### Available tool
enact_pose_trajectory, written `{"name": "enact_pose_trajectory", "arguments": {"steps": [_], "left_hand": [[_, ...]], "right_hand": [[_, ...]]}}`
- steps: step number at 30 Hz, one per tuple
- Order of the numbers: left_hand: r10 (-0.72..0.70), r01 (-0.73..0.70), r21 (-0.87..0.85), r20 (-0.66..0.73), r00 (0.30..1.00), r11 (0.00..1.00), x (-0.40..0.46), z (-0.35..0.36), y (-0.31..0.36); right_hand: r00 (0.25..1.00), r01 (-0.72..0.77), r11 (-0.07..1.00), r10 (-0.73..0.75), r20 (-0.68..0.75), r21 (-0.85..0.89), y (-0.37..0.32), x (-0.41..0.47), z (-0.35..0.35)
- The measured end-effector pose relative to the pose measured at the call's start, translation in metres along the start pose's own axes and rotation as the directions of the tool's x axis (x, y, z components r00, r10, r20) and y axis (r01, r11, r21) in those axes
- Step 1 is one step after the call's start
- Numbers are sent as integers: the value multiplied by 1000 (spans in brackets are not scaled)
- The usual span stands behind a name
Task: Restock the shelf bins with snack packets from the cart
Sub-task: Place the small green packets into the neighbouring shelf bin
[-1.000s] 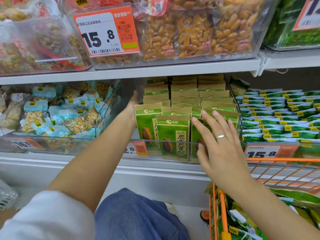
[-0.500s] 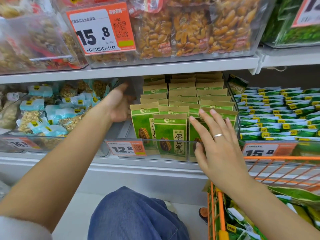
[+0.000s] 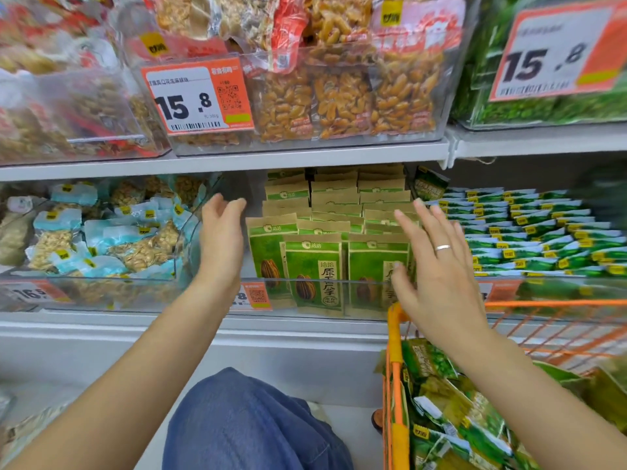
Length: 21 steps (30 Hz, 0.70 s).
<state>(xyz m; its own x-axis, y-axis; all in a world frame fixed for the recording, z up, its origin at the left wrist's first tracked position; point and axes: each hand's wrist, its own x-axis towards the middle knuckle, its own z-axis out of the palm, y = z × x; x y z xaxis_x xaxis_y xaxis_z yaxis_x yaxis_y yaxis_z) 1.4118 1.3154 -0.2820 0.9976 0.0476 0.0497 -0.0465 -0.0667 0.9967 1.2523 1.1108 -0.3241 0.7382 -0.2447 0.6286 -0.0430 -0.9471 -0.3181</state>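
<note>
A clear shelf bin [image 3: 339, 284] on the middle shelf holds rows of upright green-and-kraft seed packets [image 3: 314, 269]. My left hand [image 3: 220, 237] hangs open at the bin's left side, fingers relaxed, holding nothing. My right hand [image 3: 437, 266], wearing a ring, is open with spread fingers in front of the right-hand packets, its thumb near a front packet [image 3: 375, 266]. The orange cart [image 3: 395, 368] at lower right carries several green snack packets [image 3: 451, 401].
A bin of blue-topped nut packets [image 3: 91, 239] sits to the left, and rows of flat green packets [image 3: 529, 232] to the right. The upper shelf has bins of orange snacks [image 3: 342, 100] and a 15.8 price tag [image 3: 198, 96]. My denim-clad knee [image 3: 247, 422] is below.
My left hand has drawn back out of the gap beside the packets and now hovers open. My right hand has shifted right, slightly off the front packets. The view has tilted.
</note>
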Motion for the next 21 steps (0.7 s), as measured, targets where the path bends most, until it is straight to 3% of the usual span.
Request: {"name": "enact_pose_trajectory", "arguments": {"steps": [2,3,5,6,7,10,14,17,18,19,21], "left_hand": [[145,-162,181,106,984,970,-28,-5,-4],[148,-217,372,206,967,903,-43,-5,-5],[41,-349,748,397,917,564,-53,-2,-11],[-17,-385,825,430,903,414,-51,1,-14],[-48,-400,852,440,897,337,-49,5,-16],[12,-420,827,448,894,374,-49,20,-18],[62,-474,818,481,874,327,-54,31,-15],[-63,-425,748,525,848,510,-49,16,-20],[-25,-399,692,515,857,601,-48,7,-22],[60,-363,621,453,889,695,-47,-3,-22],[229,-292,492,186,955,820,-39,-20,-20]], "right_hand": [[999,-35,998,36,18,-47,14,-3,-10],[997,-55,996,58,47,-75,19,-5,-14],[975,-145,984,159,155,-100,27,-12,-17],[946,-216,973,230,228,-86,29,-15,-18],[909,-284,957,291,297,-65,29,-18,-19],[849,-334,940,330,412,-65,28,-22,-16],[858,-291,950,312,408,-116,25,-18,-14],[870,-263,953,301,391,-147,25,-21,-12],[875,-260,955,296,383,-144,26,-23,-11],[877,-259,955,294,380,-143,26,-24,-11],[884,-255,957,289,367,-138,27,-26,-10]]}}
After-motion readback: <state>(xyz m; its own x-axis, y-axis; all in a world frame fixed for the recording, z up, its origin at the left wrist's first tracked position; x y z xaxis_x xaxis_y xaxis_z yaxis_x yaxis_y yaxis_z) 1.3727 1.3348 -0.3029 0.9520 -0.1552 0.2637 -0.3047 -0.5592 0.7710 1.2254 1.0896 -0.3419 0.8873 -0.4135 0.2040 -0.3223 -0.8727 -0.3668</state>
